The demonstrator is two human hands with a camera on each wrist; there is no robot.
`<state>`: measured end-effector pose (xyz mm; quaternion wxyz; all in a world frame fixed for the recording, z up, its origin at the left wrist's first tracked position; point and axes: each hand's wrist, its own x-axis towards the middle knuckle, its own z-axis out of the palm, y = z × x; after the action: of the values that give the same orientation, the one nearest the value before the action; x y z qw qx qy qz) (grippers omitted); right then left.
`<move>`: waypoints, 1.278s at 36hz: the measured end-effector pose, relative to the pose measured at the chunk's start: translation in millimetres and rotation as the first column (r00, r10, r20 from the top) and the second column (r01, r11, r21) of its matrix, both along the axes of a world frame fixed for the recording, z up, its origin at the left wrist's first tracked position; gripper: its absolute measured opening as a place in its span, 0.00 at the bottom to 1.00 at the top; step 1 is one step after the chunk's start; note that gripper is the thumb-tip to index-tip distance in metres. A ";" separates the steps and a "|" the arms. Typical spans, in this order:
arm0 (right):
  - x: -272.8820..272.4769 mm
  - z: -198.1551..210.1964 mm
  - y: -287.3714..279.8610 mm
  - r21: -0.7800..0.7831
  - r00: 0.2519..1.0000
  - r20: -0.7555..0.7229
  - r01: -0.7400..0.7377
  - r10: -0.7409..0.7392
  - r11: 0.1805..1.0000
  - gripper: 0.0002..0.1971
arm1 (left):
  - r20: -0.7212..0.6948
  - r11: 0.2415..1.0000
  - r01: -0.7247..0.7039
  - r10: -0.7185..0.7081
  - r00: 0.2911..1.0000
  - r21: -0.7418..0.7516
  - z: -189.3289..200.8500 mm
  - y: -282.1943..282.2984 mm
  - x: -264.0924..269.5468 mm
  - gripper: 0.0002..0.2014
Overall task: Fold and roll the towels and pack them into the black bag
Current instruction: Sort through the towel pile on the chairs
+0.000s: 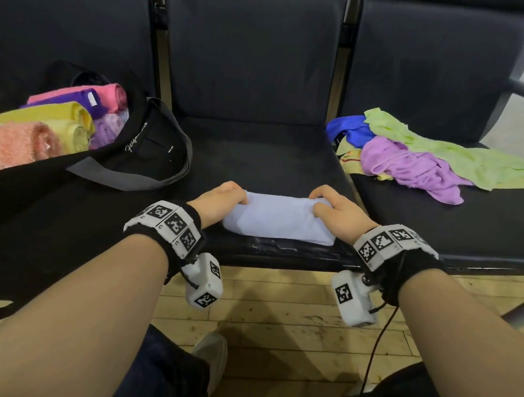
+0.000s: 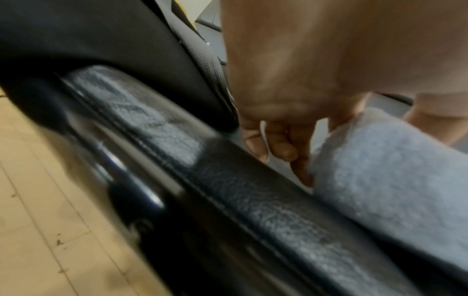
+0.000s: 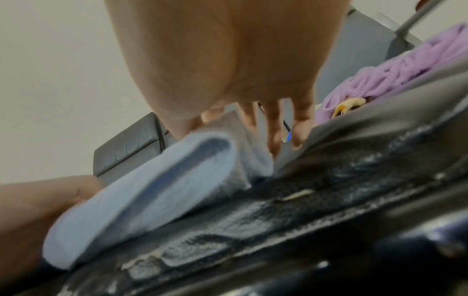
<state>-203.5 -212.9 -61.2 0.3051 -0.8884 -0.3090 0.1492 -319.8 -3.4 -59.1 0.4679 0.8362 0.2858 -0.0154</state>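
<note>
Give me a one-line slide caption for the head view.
Both hands, left hand and right hand, roll a light blue towel on the seat.

We see three seats in a row. On the middle seat, near its front edge, lies the rolled towel, with the left hand at its left end and the right hand at its right. On the left seat sits the bag (rolled towels inside it); on the right seat lies a heap of loose towels.
</note>
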 end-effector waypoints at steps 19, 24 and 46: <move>2.6 -1.8 -9.7 -0.143 0.984 0.099 -0.136 0.151 0.980 0.33 | 0.115 0.950 0.193 -0.227 0.967 0.247 -9.8 6.5 -11.6 0.21; 1.0 -0.4 -7.8 -0.258 0.963 0.135 -0.194 0.234 0.947 0.37 | -0.030 0.910 0.254 -0.259 0.965 0.329 -11.2 8.0 -11.2 0.31; -2.4 1.3 -3.6 -0.264 0.930 0.320 -0.098 0.183 0.960 0.15 | 0.071 0.965 0.010 0.009 0.997 -0.261 -4.1 9.3 -9.5 0.25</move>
<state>-205.9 -216.5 -60.0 0.1243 -0.9067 -0.3998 0.0516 -329.2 6.0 -63.1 0.5841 0.7672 0.2640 -0.0230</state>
